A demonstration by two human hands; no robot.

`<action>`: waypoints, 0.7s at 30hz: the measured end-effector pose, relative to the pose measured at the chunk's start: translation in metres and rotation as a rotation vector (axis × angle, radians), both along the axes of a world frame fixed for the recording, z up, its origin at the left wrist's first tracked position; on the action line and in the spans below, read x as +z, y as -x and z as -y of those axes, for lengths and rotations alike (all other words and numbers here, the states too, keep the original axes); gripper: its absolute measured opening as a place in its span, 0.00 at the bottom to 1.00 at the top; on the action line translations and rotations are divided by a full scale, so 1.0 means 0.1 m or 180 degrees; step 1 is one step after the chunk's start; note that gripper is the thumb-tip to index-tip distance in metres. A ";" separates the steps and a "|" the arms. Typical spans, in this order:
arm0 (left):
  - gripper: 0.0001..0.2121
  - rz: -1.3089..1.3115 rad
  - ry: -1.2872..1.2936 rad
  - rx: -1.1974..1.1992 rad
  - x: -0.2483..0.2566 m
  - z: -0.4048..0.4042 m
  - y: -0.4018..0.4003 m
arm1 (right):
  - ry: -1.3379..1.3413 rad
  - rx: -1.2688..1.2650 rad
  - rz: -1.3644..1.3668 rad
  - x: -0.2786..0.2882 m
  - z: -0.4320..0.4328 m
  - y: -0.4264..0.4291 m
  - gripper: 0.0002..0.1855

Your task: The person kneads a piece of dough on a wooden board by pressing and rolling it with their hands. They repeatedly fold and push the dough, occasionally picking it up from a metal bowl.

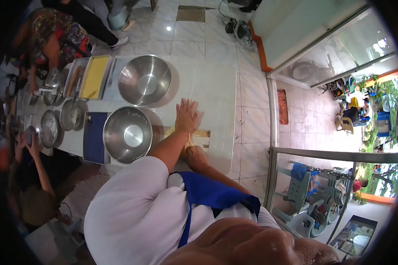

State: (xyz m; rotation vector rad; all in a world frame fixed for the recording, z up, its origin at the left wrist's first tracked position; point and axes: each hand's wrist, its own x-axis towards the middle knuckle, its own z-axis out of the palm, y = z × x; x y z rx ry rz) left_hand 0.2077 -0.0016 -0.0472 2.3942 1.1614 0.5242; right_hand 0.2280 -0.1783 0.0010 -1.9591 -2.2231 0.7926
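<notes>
My left hand [186, 116] lies palm down on the white table [215, 86], its fingers spread and nothing seen in them. Just below its wrist is a pale, dough-like piece [188, 143]. My right hand [197, 159] is curled around the near end of that piece, and its fingers hide most of it. A flat board with yellowish-brown strips [203, 133] lies under my left forearm, partly covered. To the left stand two steel mixing bowls: a far bowl [145, 80] and a near bowl [127, 134] with pale residue on its wall.
Left along the table are a tray with a yellow sheet [95, 77], a blue tray [95, 137] and smaller bowls [49, 128]. Other people's hands [29, 140] work there. A cable bundle [240, 31] lies on the floor; a glass door frame [271, 112] stands at right.
</notes>
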 end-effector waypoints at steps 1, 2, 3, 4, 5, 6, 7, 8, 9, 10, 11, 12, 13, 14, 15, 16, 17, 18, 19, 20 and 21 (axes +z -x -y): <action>0.26 0.0299 0.0083 0.0307 -0.07 -0.07 -0.03 | 0.0010 0.0286 -0.0013 0.09 0.05 -0.06 0.16; 0.26 0.0391 0.0226 0.0391 -0.13 -0.13 -0.03 | -0.0227 0.0155 -0.0072 0.03 0.17 -0.08 0.19; 0.27 0.0476 0.0357 0.0499 -0.19 -0.21 0.02 | -0.0473 0.0049 -0.0149 -0.15 0.30 -0.08 0.23; 0.27 0.0558 0.0490 0.0570 -0.16 -0.24 0.06 | -0.0539 -0.0058 -0.0191 -0.18 0.37 -0.09 0.26; 0.28 0.0147 0.0412 0.0301 -0.13 -0.24 0.10 | -0.0616 -0.0154 -0.0232 -0.22 0.44 -0.11 0.28; 0.28 -0.0283 0.0362 0.0033 -0.06 -0.16 0.12 | -0.0491 -0.0222 -0.0245 -0.21 0.48 -0.13 0.30; 0.29 -0.0709 0.0333 -0.0252 0.03 -0.04 0.14 | -0.0348 -0.0305 -0.0251 -0.21 0.53 -0.17 0.32; 0.29 -0.0956 0.0291 -0.0533 0.11 0.11 0.20 | -0.0521 -0.0341 -0.0353 -0.29 0.55 -0.22 0.28; 0.29 -0.1118 0.0108 -0.0730 0.19 0.27 0.32 | -0.0617 -0.0326 -0.0387 -0.33 0.58 -0.25 0.27; 0.29 -0.1280 -0.0074 -0.0931 0.27 0.47 0.44 | -0.0715 -0.0312 -0.0421 -0.35 0.58 -0.29 0.25; 0.29 -0.1437 -0.0256 -0.1162 0.37 0.68 0.55 | -0.0810 -0.0329 -0.0450 -0.37 0.59 -0.34 0.24; 0.28 -0.1385 -0.0108 -0.1091 0.51 0.90 0.70 | -0.0829 -0.0304 -0.0486 -0.36 0.60 -0.38 0.23; 0.28 -0.1117 -0.0167 -0.0856 0.46 1.09 0.92 | -0.0861 -0.0230 -0.0547 -0.30 0.57 -0.38 0.22; 0.28 -0.0835 -0.0226 -0.0645 0.37 1.27 1.12 | -0.0886 -0.0179 -0.0591 -0.26 0.53 -0.37 0.21; 0.28 -0.0555 -0.0287 -0.0412 0.28 1.39 1.31 | -0.0826 -0.0152 -0.0872 -0.31 0.43 -0.33 0.23; 0.28 -0.0382 -0.0362 -0.0291 0.17 1.49 1.43 | -0.0741 -0.0131 -0.1134 -0.43 0.35 -0.31 0.24; 0.27 -0.0343 -0.0303 -0.0371 0.13 1.55 1.47 | -0.0587 -0.0134 -0.1377 -0.53 0.35 -0.33 0.26; 0.27 -0.0326 -0.0198 -0.0400 0.08 1.55 1.52 | -0.0536 -0.0520 -0.1269 -0.44 0.35 -0.24 0.28; 0.26 -0.0297 -0.0111 -0.0416 0.05 1.52 1.54 | -0.0498 -0.0886 -0.1133 -0.24 0.28 -0.13 0.30; 0.25 -0.0145 -0.0313 -0.0387 0.06 1.47 1.51 | -0.1007 -0.0990 -0.0963 -0.17 0.23 -0.09 0.30; 0.23 -0.0001 -0.0503 -0.0353 0.09 1.52 1.52 | -0.1502 -0.1086 -0.0790 -0.15 0.28 -0.05 0.31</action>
